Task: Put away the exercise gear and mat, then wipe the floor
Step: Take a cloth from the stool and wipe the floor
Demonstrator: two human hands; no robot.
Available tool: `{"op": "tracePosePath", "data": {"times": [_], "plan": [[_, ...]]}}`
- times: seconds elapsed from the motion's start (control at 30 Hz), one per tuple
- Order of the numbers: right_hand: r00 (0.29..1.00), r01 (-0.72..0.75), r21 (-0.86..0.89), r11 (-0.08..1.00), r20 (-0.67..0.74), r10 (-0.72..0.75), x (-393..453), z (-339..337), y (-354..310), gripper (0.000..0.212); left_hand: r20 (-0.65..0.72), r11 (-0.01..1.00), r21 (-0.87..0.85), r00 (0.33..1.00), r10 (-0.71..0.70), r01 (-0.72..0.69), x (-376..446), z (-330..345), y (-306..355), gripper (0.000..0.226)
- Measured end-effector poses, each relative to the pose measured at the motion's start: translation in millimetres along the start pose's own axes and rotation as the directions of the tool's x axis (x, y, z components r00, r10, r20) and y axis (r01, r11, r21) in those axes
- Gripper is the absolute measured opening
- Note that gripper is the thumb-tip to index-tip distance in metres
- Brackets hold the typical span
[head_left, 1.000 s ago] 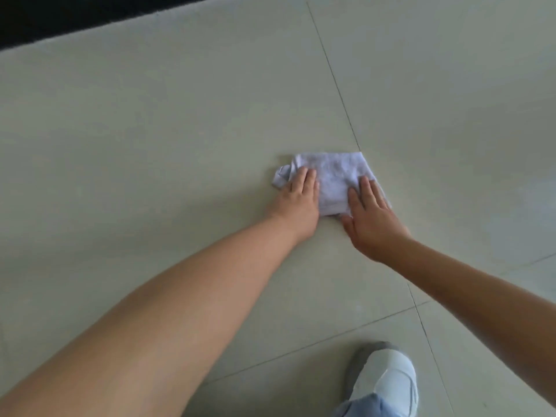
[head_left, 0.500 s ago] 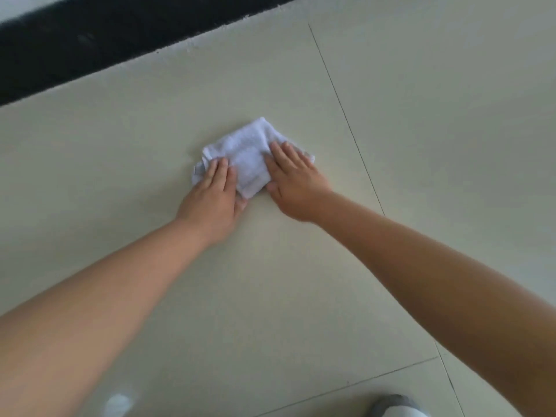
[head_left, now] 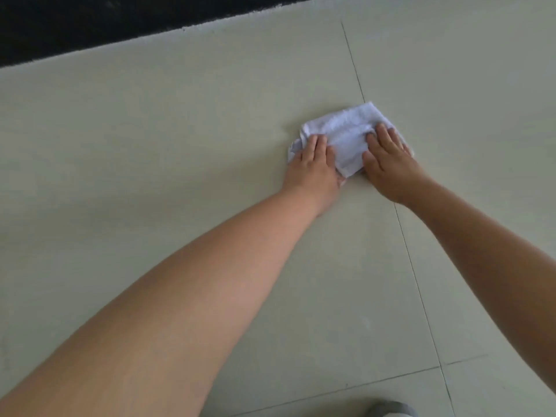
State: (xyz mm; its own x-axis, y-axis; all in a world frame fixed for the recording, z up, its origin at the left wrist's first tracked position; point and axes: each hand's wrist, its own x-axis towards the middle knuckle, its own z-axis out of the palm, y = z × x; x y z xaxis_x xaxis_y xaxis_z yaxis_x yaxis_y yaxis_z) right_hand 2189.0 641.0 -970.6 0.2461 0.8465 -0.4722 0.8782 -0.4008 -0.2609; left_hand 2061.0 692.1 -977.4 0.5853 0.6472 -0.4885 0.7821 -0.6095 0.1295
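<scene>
A white cloth (head_left: 346, 136) lies folded on the pale tiled floor (head_left: 180, 152). It looks soft and fuzzy, like a small towel. Both hands are on top of it

The left hand (head_left: 314, 164) sits on the left end of the cloth. Its fingers (head_left: 316, 144) are straight and lie flat, close together, pressing the cloth down. They are not curled round it. A bit of cloth pokes out past this hand on the left side and looks a little crumpled there

The right hand (head_left: 388, 161) sits on the right end of the cloth. Its fingers (head_left: 386, 135) are straight too, spread a bit, and press flat on the cloth. The thumb side of each hand faces the middle, and a strip of white cloth shows between the two hands. The near corner of the cloth peeks out just below that gap

Both bare arms reach out from the bottom of the picture to the cloth. The left arm looks very big because it is close to the camera

A thin dark tile line (head_left: 355, 70) runs from the top of the floor down to the cloth, goes under it, and comes out below the right wrist. Another line crosses it low on the right

Far off, at the top left, a black strip (head_left: 90, 22) runs along the edge of the floor. I cannot tell what it is

At the very bottom right, the grey toe of a shoe (head_left: 388, 409) just shows

No words or labels can be seen on the cloth or anywhere else
</scene>
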Motion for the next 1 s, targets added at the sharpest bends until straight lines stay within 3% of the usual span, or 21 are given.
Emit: {"op": "tracePosePath", "data": {"times": [0.13,0.3,0.47,0.57,0.67,0.73,0.8,0.9,1.0], "plan": [[0.995,0.101,-0.039,0.994,0.0,-0.101,53.0,-6.4,-46.6,0.051,-0.044,0.987,0.014,0.986,-0.158,0.159,12.0,-12.7,-53.7,0.063],[0.948,0.316,-0.083,0.945,0.062,-0.312,55.5,19.6,-133.4,0.052,-0.065,0.967,0.03,0.966,-0.251,0.254,-41.5,-3.7,-138.2,0.058],[0.869,0.48,-0.069,0.875,0.177,-0.463,-7.1,68.3,-162.4,0.054,-0.027,0.986,0.043,0.987,-0.16,0.161,-142.9,38.2,-182.2,0.061],[0.835,0.548,-0.11,0.829,0.119,-0.537,-65.1,100.0,-145.3,0.06,-0.103,0.984,0.165,0.993,-0.056,0.072,-187.7,65.0,-178.7,0.066],[0.879,0.471,-0.156,0.868,0.167,-0.447,-101.0,109.4,-107.0,0.075,-0.08,0.964,0.241,0.987,0.137,-0.114,-196.6,78.0,-146.9,0.063],[0.917,0.393,-0.174,0.903,0.144,-0.371,-107.4,97.4,-77.9,0.08,0.015,0.961,0.185,0.979,0.206,-0.205,-179.9,77.1,-113.7,0.052],[0.952,0.293,-0.143,0.945,0.13,-0.275,-99.9,79.9,-53.2,0.094,-0.036,0.965,0.094,0.967,0.251,-0.247,-151.3,66.7,-82.1,0.052],[0.979,0.187,-0.116,0.976,0.101,-0.175,-69.9,48.7,-23.2,0.109,-0.133,0.985,0.008,0.976,0.174,-0.175,-97.2,42.0,-45.4,0.048],[0.992,0.114,-0.106,0.988,0.07,-0.107,-26.0,18.1,-30.6,0.084,-0.092,1.0,-0.003,0.995,0.021,-0.021,-47.0,21.1,-39.6,0.049]]}}
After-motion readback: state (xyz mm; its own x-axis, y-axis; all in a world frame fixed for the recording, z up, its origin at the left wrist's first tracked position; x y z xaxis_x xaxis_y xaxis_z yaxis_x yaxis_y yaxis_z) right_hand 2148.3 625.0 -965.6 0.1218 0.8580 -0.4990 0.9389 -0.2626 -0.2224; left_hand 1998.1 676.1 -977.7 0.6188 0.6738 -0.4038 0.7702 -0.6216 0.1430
